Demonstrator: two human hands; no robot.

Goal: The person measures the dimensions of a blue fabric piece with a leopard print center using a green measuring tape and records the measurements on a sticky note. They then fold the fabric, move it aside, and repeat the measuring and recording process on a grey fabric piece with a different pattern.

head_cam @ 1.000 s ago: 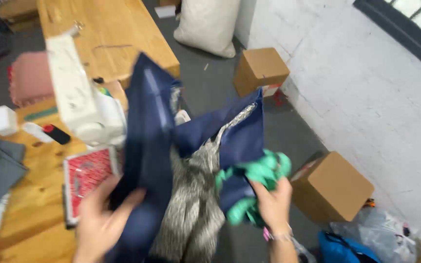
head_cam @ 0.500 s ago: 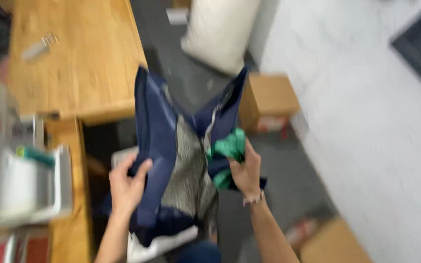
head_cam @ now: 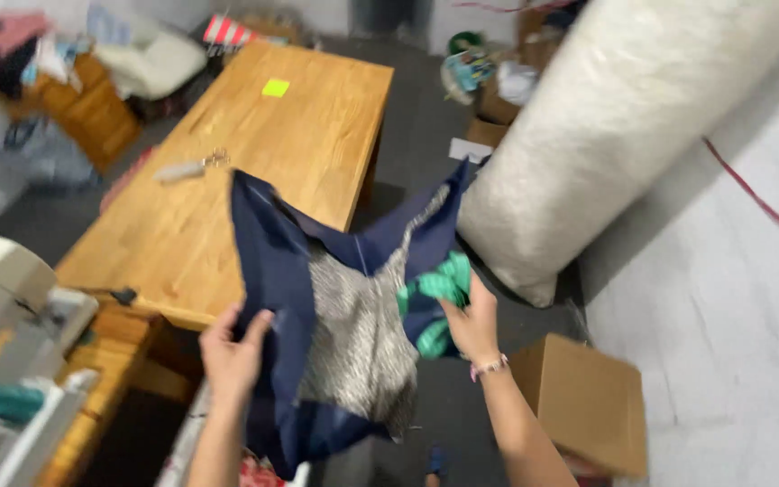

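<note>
Blurrily, white sewing machine (head_cam: 2,361) cut off at nine o'clock, left hand (head_cam: 232,356) fingers pinching navy fabric cover (head_cam: 317,307) held mid-air over dark floor, wooden table (head_cam: 254,153) at eleven, right hand (head_cam: 472,326) clutching green cloth (head_cam: 439,289), white stuffing sack (head_cam: 624,126) at two, cardboard box (head_cam: 588,406) at four.

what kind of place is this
Probably a home sewing workshop: a white sewing machine at the left, scissors on the wooden table, and a big sack of white stuffing.

Brown cardboard box (head_cam: 588,401) on floor, lower right. Small yellow-green square, possibly a note (head_cam: 275,87), on wooden table (head_cam: 227,180).
</note>
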